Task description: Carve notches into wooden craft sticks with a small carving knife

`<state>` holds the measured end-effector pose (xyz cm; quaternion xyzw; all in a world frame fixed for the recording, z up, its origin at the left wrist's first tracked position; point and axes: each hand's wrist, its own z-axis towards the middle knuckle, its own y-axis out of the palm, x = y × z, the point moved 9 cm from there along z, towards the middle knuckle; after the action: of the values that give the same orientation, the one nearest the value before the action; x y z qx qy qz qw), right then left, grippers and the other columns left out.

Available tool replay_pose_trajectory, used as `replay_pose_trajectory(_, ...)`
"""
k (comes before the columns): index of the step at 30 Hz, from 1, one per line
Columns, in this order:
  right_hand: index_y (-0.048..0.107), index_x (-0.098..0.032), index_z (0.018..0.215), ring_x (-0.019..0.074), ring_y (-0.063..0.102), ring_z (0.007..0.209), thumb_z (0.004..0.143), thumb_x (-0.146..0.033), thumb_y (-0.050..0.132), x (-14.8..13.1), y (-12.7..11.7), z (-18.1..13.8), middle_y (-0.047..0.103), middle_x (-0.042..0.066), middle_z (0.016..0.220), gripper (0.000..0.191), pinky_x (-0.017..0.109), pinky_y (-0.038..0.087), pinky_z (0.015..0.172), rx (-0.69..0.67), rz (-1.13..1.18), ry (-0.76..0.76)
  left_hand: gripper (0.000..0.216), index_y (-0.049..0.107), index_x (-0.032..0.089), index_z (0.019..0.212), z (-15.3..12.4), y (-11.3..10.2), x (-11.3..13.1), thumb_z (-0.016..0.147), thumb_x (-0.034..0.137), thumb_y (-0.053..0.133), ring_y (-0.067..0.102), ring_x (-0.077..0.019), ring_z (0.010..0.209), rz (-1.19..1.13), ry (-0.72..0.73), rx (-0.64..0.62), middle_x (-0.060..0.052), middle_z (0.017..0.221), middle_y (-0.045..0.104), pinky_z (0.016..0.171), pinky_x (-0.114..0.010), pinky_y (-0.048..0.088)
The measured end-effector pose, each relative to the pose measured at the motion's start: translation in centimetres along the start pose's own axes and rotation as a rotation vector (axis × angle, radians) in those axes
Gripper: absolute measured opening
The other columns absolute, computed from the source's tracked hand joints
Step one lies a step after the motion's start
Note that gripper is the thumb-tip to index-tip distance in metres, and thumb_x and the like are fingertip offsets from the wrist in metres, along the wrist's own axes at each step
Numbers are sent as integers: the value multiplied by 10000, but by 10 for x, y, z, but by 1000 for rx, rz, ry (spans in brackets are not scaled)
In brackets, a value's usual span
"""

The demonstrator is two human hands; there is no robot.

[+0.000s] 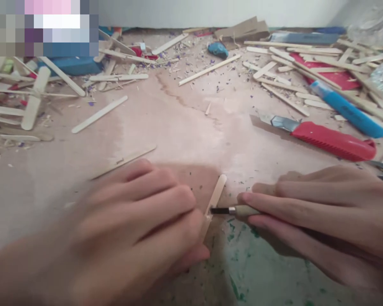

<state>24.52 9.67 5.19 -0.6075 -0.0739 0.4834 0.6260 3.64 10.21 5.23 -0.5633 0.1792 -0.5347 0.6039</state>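
My left hand [137, 225] lies low in the foreground with its fingers curled and pressed down on a wooden craft stick [217, 192], whose rounded end juts out past the fingertips. My right hand [319, 216] grips a small carving tool [239, 211] with a pale handle and a dark metal tip. That tip touches the stick right beside my left fingertips. The lower part of the stick is hidden under my left hand.
A red utility knife [328, 139] with its blade out lies to the right, a blue one [347, 109] beyond it. Several loose craft sticks [98, 114] and shavings litter the worn board [178, 127]. Stick piles crowd the far left and right.
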Motion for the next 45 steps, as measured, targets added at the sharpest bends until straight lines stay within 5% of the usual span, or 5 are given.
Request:
replay_pose_trajectory(8,803,-297,1466,200,864,757,1227,-196,691,0,-1,0,936,5,1068,283,356,623,573,-26,58,25,451,628,228,1707,8,14,-3,1362,456,447,549,-310,1763,64,-80,-116,-88,1835,678,1456,-555,411)
replay_pose_trajectory(14,787,-346,1463,139,832,749,1307,-529,653,7,5,-8,936,-36,1097,276,264,622,612,-26,27,64,478,614,251,1762,4,13,-7,1338,456,532,473,-281,1846,61,-91,-138,-75,1919,598,1576,-541,282)
replay_pose_trajectory(20,768,-348,1426,149,841,745,1328,-530,598,5,8,-3,924,-48,1021,268,282,592,567,-14,12,45,539,606,240,1776,6,13,-9,1333,538,529,494,-370,1847,60,-61,-166,-135,1952,549,1538,-704,417)
replay_pose_trajectory(26,773,-207,1445,187,789,647,1274,-167,617,-3,6,2,882,2,930,235,401,542,510,-26,85,-79,549,595,240,1774,4,14,-9,1330,555,526,423,-392,1889,66,-55,-165,-165,1994,474,1537,-769,399)
replay_pose_trajectory(45,724,-251,1421,155,761,655,1317,-297,622,-1,1,7,882,-31,965,153,375,590,562,-65,-94,-109,512,644,282,1742,1,15,-10,1260,458,631,473,-386,1860,41,-103,-133,-103,1974,511,1572,-756,348)
